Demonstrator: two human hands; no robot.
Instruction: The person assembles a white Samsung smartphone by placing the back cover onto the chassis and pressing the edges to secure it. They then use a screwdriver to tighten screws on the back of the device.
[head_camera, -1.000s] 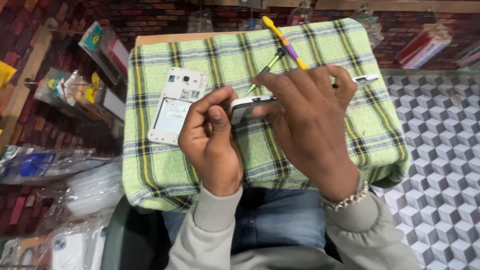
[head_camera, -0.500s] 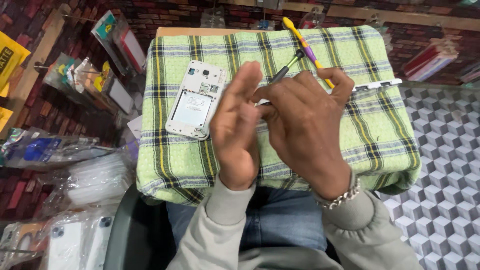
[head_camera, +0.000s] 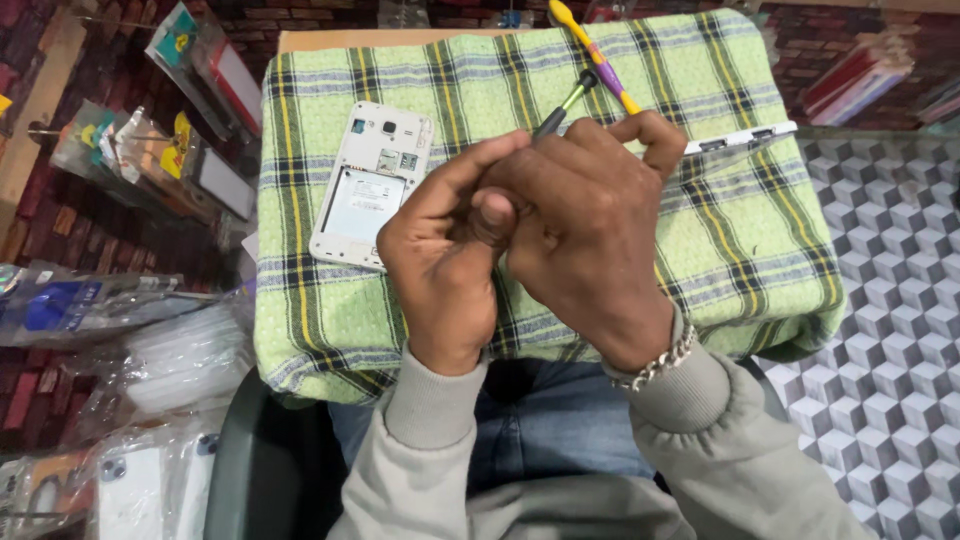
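- The left hand (head_camera: 445, 265) and the right hand (head_camera: 585, 235) are pressing together over the middle of a green plaid cloth (head_camera: 700, 230) that is covering the tabletop (head_camera: 310, 40), whose bare wooden edge is showing only at the far left corner.
- The fingers of the right hand are curling tightly around a thin screwdriver (head_camera: 560, 105) with a dark shaft and a green-tinted grip, which is sticking up and away from the knuckles at a tilt.
- The fingers of the left hand are closing narrowly against the right hand, the thumb lying across its knuckles; whether they are gripping anything of their own is hidden, so I cannot tell.
- A white phone frame (head_camera: 745, 137) is poking out to the right from under the right hand, lying flat on the cloth; how it is being held is hidden.
- An opened white phone back (head_camera: 372, 185), with its battery bay and small parts exposed, is lying on the cloth just left of the left hand, apart from it.
- A yellow and purple tool (head_camera: 595, 55) is lying on the far part of the cloth, just beyond the screwdriver tip.
- A metal bracelet (head_camera: 660, 362) is circling the right wrist, above a grey sleeve (head_camera: 700, 420).
- Plastic-wrapped packets (head_camera: 160, 160) are lying on the floor to the left.
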